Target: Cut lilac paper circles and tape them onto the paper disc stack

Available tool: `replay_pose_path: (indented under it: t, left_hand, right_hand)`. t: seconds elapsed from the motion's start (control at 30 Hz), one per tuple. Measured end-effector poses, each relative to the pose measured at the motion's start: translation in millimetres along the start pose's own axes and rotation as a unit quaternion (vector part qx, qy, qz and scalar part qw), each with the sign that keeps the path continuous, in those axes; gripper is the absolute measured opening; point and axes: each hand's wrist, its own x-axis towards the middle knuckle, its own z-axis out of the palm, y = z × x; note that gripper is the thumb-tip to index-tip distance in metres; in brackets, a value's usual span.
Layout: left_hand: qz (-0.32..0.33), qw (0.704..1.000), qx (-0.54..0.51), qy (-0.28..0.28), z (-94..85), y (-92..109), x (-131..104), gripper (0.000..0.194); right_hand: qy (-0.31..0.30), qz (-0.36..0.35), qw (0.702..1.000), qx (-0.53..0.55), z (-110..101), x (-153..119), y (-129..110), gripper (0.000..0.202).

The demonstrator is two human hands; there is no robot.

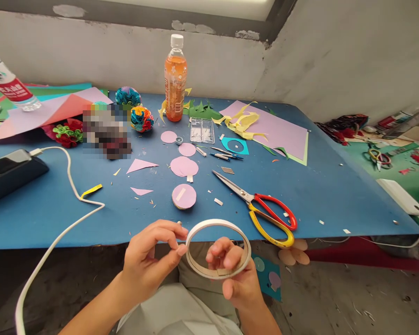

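Note:
A white roll of tape is held up at the front edge of the blue table. My right hand grips its lower right side, with fingers through the ring and the thumb outside. At the roll's left rim, my left hand has thumb and index finger pinched close together; whether a tape end is between them is too small to tell. Just beyond lies a round lilac-topped disc with a pale strip on it. Scissors with red and yellow handles lie partly open to the right.
Lilac paper circles, pens and a clear plastic case lie mid-table. An orange drink bottle stands behind. A white cable crosses the left side from a black device. Coloured paper sheets lie at the back.

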Motion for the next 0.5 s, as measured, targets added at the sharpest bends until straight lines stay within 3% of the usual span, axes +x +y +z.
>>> replay_pose_path:
  t: [0.13,0.23,0.4,0.5]
  left_hand:
    - [-0.017,0.987,-0.086,0.131,12.3,-1.4,3.2,0.017]
    - [-0.106,0.967,-0.123,0.195,18.9,-2.0,6.8,0.025]
    - [-0.267,0.946,-0.049,0.175,17.2,-3.5,18.9,0.022]
    - [-0.322,0.933,-0.06,0.151,10.6,-4.8,26.4,0.035]
  right_hand:
    - [-0.021,-0.042,0.999,0.017,6.1,13.7,-9.9,0.025]
    - [-0.08,-0.044,0.995,0.031,7.5,30.3,-21.0,0.031]
    - [-0.129,-0.079,0.987,-0.055,15.2,60.2,-41.6,0.033]
    - [-0.133,-0.095,0.98,-0.114,25.8,81.5,-49.6,0.032]
